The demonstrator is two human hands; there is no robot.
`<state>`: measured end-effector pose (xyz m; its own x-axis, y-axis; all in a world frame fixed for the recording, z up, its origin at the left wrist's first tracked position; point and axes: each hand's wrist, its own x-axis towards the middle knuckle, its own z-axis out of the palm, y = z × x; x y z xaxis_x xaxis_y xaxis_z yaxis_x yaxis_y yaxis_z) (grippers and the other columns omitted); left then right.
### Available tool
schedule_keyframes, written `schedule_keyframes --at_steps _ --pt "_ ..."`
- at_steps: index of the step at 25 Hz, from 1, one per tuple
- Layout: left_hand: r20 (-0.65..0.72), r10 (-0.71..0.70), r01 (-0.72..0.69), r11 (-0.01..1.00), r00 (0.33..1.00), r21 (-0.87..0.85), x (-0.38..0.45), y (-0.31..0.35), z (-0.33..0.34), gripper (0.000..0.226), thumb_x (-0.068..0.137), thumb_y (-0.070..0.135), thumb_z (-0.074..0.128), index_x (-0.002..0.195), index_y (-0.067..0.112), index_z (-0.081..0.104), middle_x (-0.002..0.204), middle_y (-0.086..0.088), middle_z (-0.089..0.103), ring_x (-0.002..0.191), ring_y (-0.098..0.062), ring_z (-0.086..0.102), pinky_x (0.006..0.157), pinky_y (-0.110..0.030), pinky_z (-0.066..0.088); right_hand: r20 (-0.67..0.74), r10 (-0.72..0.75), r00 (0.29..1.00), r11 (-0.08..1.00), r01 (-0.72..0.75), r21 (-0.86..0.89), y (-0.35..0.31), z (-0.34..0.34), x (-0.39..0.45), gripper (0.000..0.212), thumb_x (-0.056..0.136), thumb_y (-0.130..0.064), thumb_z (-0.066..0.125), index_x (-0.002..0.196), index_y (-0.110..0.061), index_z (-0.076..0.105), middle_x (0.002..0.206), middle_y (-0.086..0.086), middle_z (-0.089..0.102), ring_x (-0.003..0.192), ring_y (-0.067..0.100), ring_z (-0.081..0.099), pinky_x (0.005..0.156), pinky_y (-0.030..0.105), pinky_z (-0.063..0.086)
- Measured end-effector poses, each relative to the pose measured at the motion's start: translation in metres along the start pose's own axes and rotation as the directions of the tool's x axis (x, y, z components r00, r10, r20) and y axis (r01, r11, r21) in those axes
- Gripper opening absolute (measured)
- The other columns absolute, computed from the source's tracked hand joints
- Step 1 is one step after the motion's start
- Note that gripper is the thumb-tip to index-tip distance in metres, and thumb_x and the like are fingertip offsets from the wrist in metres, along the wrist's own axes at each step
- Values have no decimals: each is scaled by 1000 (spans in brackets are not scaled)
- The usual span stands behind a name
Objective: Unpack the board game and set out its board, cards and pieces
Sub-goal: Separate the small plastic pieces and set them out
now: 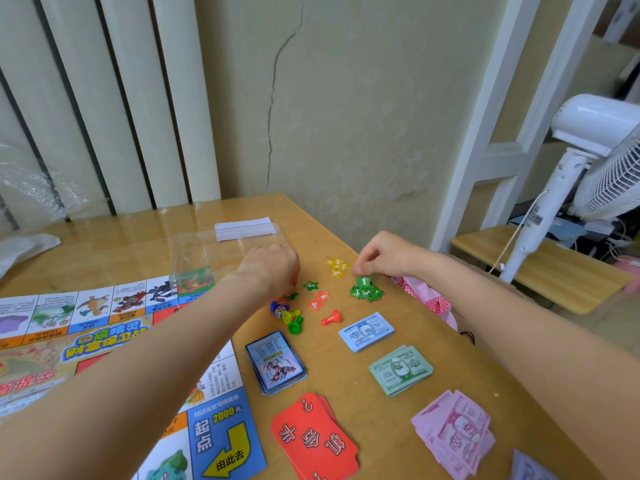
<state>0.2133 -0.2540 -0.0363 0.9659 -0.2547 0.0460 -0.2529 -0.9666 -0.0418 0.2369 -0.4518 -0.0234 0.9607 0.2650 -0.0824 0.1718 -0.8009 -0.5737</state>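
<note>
- While the right hand (377, 258) pinches at the green star pile (366, 292) just below it, sorting pieces is under way.
- Left hand (273, 268), curled, reaches loose stars (318, 299); its grip is hidden.
- Next: gather those stars by colour.

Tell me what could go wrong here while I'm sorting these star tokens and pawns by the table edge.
1. The green star pile sits close to the table edge, right under your right hand; a nudge could knock tokens off.
2. Your left hand works over the die and the pawns: the red pawn lies on its side and might roll.
3. The pink banknotes are loosely fanned near the edge; your right forearm could sweep them off.
</note>
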Motion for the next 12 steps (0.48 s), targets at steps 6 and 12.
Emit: schedule_keyframes --at_steps 6,12 --pt "-18 -11 11 1000 1000 -21 -1 -3 4 26 89 22 56 114 19 62 120 -6 59 111 -24 55 88 -30 41 -39 -192 981 967 182 -180 -21 23 11 18 86 -17 64 102 -11 73 99 1 70 85 4 49 70 12 35" --pt "-34 37 -41 987 999 -156 -5 -15 1 24 89 14 53 104 22 70 112 -4 65 103 -23 59 88 -33 48 139 -303 943 865 334 -374 -24 40 17 51 89 9 34 111 -21 69 120 2 58 116 16 37 107 29 30"
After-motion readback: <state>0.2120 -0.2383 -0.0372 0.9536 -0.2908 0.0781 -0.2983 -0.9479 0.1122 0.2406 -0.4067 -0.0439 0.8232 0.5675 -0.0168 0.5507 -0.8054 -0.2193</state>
